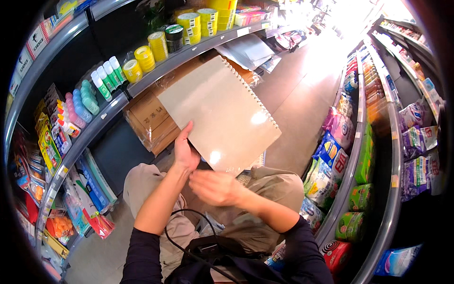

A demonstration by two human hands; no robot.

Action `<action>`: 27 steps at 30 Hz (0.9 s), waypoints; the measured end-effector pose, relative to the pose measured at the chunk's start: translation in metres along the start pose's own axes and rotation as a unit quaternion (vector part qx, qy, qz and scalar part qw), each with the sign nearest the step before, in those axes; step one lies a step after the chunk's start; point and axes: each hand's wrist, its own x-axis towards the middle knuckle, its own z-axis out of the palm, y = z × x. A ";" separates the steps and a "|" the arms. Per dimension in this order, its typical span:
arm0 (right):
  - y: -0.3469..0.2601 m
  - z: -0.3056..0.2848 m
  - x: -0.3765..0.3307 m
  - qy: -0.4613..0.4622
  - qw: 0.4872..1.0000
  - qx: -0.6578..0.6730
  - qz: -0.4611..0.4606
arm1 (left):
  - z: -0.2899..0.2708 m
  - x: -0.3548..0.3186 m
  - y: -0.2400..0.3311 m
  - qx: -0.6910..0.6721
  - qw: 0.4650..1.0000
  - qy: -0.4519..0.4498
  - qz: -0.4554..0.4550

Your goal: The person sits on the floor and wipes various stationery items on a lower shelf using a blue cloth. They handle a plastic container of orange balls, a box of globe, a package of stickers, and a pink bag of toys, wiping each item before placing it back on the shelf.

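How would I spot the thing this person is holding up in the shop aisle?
Look at the middle of the aisle, between the stationery shelves and the snack shelves. The left hand holds a spiral-bound notebook by its lower edge, the right hand just below. It is a large, plain beige, glossy cover, unlike the colourful small goods around.

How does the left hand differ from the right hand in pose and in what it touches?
The left hand grips the beige spiral notebook at its lower left edge, thumb raised on the cover; the right hand lies palm-down below the notebook, blurred, and any contact is unclear. The left hand is higher, the right lower. Both are bare, with dark sleeves.
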 end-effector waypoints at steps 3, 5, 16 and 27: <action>0.028 -0.025 0.027 -0.017 0.984 -0.006 0.175 | -0.018 0.004 -0.001 0.041 0.999 0.009 0.017; 0.041 -0.039 0.042 -0.070 0.975 -0.020 0.211 | 0.002 -0.005 -0.011 0.117 0.990 0.041 0.063; 0.232 -0.111 -0.099 -0.017 0.803 -0.198 0.562 | 0.000 -0.006 -0.005 0.175 0.980 -0.005 0.096; 0.102 -0.044 -0.064 0.098 0.522 0.541 0.653 | 0.034 -0.009 -0.005 -0.057 0.993 -0.070 -0.078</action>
